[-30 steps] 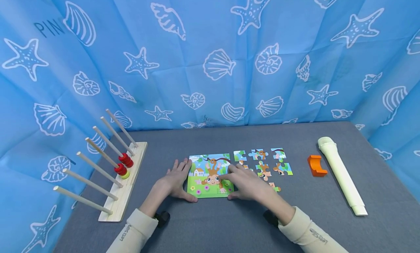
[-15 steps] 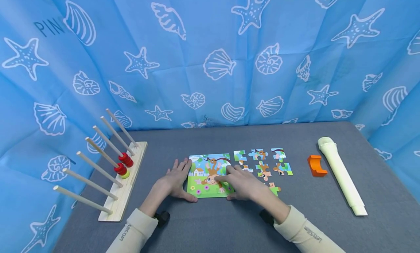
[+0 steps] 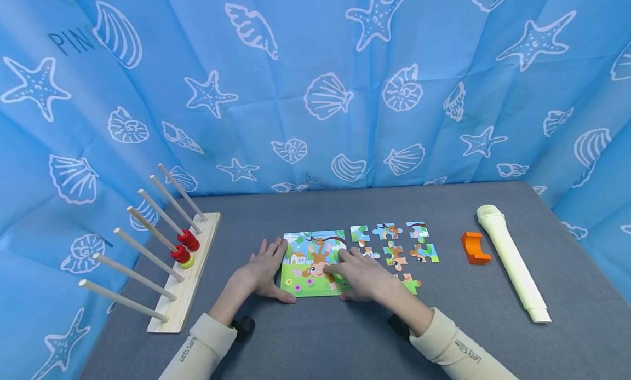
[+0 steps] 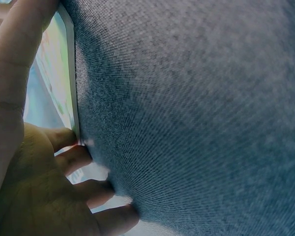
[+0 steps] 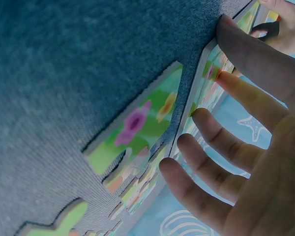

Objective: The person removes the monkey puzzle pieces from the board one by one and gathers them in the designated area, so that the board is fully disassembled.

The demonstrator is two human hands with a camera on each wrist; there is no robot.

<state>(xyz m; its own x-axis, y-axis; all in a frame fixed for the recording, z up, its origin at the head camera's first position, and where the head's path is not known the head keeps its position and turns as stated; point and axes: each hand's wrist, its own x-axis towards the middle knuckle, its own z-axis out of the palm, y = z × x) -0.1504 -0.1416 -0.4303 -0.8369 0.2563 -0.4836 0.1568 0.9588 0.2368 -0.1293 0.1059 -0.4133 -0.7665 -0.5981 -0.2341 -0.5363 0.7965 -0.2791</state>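
Note:
A puzzle board with a monkey, a house and flowers lies flat on the grey tablecloth. My left hand rests at its left side, fingers spread along the edge and thumb by the front left corner. In the left wrist view, fingertips touch down beside the board's edge. Over the board's right part lies my right hand, its index finger extended onto the monkey's face and its thumb at the front edge. The right wrist view shows the other fingers loosely bent along the board's side.
Several loose puzzle pieces lie right of the board, some partly behind my right hand. Farther right are an orange curved block and a cream toy microphone. A wooden peg rack with red and yellow rings stands at the left.
My right hand has shifted slightly left over the board, its index finger moving a little left across the monkey's face and uncovering more of the loose pieces. My left hand stays put.

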